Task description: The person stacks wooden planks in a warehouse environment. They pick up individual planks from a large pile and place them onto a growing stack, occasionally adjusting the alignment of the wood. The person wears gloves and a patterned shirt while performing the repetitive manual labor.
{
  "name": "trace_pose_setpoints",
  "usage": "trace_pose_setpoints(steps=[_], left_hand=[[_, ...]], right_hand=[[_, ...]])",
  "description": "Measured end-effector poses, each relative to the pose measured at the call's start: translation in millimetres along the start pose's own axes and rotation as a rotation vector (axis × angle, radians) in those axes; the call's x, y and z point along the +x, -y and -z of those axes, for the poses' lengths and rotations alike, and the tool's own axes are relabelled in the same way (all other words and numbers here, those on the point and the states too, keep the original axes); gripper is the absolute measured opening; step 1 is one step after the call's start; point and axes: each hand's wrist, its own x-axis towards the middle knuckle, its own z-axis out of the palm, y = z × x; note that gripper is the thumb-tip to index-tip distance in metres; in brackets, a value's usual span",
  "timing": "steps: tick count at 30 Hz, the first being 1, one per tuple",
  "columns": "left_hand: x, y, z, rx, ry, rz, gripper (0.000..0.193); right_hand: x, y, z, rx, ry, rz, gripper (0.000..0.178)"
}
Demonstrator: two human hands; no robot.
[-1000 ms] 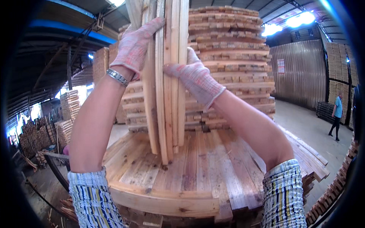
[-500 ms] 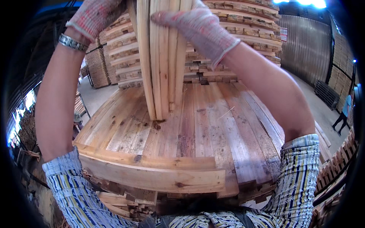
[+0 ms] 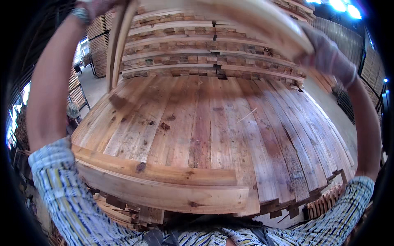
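At the top left my gloved left hand [image 3: 96,6] is closed, partly cut off by the picture's edge. Against it stand upright wooden boards [image 3: 118,49], which it seems to grip; their lower ends are near the far left corner of the plank layer. My gloved right hand [image 3: 330,59], raised at the upper right, is wrapped round the end of a wooden board [image 3: 262,20] smeared by motion. That board slants across the top, its far end out of sight. Below both hands lies a layer of planks [image 3: 201,135], side by side.
Along the near edge, two boards [image 3: 164,186] lie crosswise on the planks. A tall stack of lumber [image 3: 172,45] rises right behind. At far left a person in a cap [image 3: 73,112] is partly visible. More stacked timber [image 3: 96,49] stands beyond the floor.
The bundle that stood mid-layer between both hands has parted. My left hand has moved left with upright boards; my right has swung right with a board, now slanting.
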Motion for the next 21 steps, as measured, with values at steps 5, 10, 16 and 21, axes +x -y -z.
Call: trace_pose_setpoints(steps=[5,10,16,21], left_hand=[[28.6,51.9,-95.5,0.752,0.403,0.221,0.070],[-0.1,201.5,-183.9,0.639,0.797,0.211,0.085],[-8.1,191.8,-214.8,0.793,0.947,0.177,0.070],[-19.5,195.6,-203.2,0.740,0.876,0.228,0.066]], right_hand=[[-36.1,49.6,-20.0,0.316,0.509,-0.429,0.075],[-47.9,28.8,-90.2,0.259,0.770,-0.256,0.073],[-31.3,5.4,-107.3,0.278,0.854,-0.208,0.074],[-4.4,-4.3,-139.8,0.163,0.957,-0.199,0.082]])
